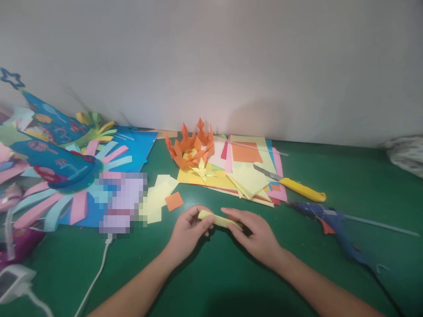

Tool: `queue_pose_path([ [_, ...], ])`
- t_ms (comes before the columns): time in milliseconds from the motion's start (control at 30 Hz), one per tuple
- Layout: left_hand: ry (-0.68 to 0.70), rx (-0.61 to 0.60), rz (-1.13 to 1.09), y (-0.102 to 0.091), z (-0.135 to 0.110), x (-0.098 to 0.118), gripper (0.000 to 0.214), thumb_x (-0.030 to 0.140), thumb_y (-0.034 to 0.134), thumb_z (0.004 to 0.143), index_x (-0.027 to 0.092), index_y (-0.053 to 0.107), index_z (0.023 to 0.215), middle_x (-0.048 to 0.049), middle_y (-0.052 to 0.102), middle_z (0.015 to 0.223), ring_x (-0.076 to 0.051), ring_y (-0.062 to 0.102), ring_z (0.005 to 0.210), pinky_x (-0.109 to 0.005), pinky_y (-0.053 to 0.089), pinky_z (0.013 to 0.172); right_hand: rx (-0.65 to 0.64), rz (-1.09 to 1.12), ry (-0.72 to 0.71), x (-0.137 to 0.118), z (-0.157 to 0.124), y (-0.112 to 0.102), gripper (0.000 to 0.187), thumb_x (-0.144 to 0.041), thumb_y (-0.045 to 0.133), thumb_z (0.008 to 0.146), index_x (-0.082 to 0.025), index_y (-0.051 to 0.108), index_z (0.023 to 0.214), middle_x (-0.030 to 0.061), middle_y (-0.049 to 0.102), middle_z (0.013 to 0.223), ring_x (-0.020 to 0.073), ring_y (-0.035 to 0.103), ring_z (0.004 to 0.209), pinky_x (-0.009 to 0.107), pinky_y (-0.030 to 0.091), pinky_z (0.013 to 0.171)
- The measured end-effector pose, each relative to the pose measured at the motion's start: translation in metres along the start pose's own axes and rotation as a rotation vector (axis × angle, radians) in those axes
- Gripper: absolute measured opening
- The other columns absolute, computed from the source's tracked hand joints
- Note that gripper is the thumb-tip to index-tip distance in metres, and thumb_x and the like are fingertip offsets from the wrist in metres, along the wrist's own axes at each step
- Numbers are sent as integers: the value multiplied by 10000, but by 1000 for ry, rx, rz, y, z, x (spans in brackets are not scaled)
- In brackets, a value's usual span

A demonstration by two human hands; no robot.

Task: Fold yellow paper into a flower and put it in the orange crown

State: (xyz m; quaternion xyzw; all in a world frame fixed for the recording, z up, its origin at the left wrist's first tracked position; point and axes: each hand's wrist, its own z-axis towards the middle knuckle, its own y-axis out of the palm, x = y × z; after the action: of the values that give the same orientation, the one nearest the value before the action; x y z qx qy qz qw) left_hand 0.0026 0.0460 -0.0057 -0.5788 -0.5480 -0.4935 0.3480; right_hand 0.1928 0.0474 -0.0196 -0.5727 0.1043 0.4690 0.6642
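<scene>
A narrow folded strip of pale yellow paper (218,219) is held between both hands just above the green table (205,273). My left hand (188,231) pinches its left end with fingers curled. My right hand (256,233) grips the right end, fingers pressed along the strip. An orange paper crown (190,147) and a small yellow paper star (202,171) lie behind the hands on a stack of coloured paper sheets (246,174). Loose pale yellow scraps (158,196) and a small orange square (173,201) lie to the left of the hands.
A yellow-handled utility knife (297,187) lies on the stack's right edge. A blue glue gun (337,226) lies at the right. Blue party hats with paper strips (56,158) crowd the left. A white cable (95,275) and charger (13,281) sit at the lower left. A wall stands behind.
</scene>
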Motion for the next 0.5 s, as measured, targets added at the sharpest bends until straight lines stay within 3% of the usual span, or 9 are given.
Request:
queue_pose_path([
  [67, 16, 31, 12, -1, 1, 0, 270, 392, 663, 721, 139, 589, 782, 22, 549, 614, -76, 484, 528, -211, 422, 524, -17, 59, 101, -4, 4, -2, 278, -273, 510, 863, -223, 589, 1125, 26, 697, 818, 151, 640, 695, 242, 506, 627],
  [233, 6, 79, 18, -4, 2, 0, 254, 364, 669, 720, 137, 619, 823, 19, 566, 608, -75, 489, 538, -202, 422, 544, -111, 179, 190, -17, 17, -4, 156, -294, 547, 841, -204, 653, 914, 11, 687, 791, 144, 623, 697, 231, 486, 638],
  [367, 15, 112, 12, -5, 2, 2, 264, 361, 685, 694, 147, 631, 838, 24, 570, 609, -81, 493, 543, -203, 423, 543, -47, 225, 263, -19, 19, 2, 190, -306, 544, 839, -175, 639, 740, -1, 649, 674, 129, 584, 610, 207, 449, 547],
  [500, 52, 104, 61, -4, 1, 3, 222, 346, 704, 665, 153, 638, 753, 25, 576, 618, -77, 473, 522, -199, 409, 522, -30, 226, 240, -19, 15, 9, 221, -327, 544, 842, -173, 632, 709, -6, 623, 626, 119, 554, 571, 204, 426, 522],
])
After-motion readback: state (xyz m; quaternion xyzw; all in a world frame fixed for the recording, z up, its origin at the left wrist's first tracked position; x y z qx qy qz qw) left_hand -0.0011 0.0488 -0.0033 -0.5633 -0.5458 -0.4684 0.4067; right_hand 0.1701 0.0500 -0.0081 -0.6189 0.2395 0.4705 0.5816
